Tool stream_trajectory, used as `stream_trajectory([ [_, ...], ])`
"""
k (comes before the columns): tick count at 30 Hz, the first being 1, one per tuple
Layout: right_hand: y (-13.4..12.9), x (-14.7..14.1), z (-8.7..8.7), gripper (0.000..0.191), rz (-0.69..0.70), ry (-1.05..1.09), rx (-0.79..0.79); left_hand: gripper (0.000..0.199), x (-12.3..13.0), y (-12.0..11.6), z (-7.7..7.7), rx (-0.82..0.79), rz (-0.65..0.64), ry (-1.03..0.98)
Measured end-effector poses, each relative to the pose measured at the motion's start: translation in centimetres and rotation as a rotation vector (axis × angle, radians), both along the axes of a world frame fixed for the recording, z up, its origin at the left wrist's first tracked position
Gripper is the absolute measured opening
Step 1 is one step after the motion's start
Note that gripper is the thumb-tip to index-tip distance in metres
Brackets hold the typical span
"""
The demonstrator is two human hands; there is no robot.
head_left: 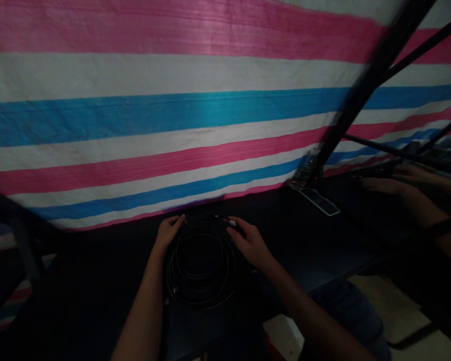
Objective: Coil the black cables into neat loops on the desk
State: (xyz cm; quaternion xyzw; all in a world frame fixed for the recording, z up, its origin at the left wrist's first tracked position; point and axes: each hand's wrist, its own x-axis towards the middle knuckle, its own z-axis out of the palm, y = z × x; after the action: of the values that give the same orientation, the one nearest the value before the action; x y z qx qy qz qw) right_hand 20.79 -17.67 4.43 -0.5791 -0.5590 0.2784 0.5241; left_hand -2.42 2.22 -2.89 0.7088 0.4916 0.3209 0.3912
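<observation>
A loose coil of thin black cable lies on the dark tabletop between my hands. My left hand is at the coil's upper left edge, thumb and fingers closed together on the cable. At the upper right, my right hand pinches a cable plug with a light-coloured part between thumb and forefinger. A small light-coloured end piece shows at the coil's lower left. Dim light hides the cable's finer run against the black surface.
Striped plastic sheeting hangs behind the black table. A clear bottle and a phone-like device with a pale edge stand and lie by a dark slanted post. Another person's hands rest farther right.
</observation>
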Motion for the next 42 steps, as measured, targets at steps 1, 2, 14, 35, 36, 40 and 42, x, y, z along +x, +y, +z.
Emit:
stream_trajectory([
  [1, 0.4, -0.2, 0.9, 0.033, 0.02, -0.012, 0.044, 0.049, 0.0, 0.0, 0.0, 0.007, 0.006, -0.001],
  [2, 1.0, -0.5, 1.7, 0.031, 0.043, -0.034, 0.079, 0.05, 0.1, 0.1, 0.0, 0.013, 0.012, -0.003],
  [14, 10.9, -4.7, 0.9, 0.018, 0.161, -0.004, -0.126, 0.069, -0.1, -1.2, 1.6, -0.162, 0.035, -0.185],
  [35, 6.4, -4.1, -3.1, 0.022, 0.07, -0.974, -0.19, 0.047, 0.7, -0.4, 0.3, 0.052, -0.018, 0.02],
  [36, 6.7, -4.2, -3.2, 0.018, 0.092, -0.989, -0.17, 0.047, 0.7, -0.4, 0.3, 0.055, -0.019, 0.014],
  [40, 6.7, -4.3, -1.4, 0.018, 0.126, -0.821, -0.07, 0.047, 0.7, -0.6, 0.4, 0.029, -0.025, -0.07],
  [42, 6.3, -4.1, 0.7, 0.018, 0.158, -0.612, -0.006, 0.048, 0.8, -0.9, 0.8, -0.018, -0.011, -0.149],
])
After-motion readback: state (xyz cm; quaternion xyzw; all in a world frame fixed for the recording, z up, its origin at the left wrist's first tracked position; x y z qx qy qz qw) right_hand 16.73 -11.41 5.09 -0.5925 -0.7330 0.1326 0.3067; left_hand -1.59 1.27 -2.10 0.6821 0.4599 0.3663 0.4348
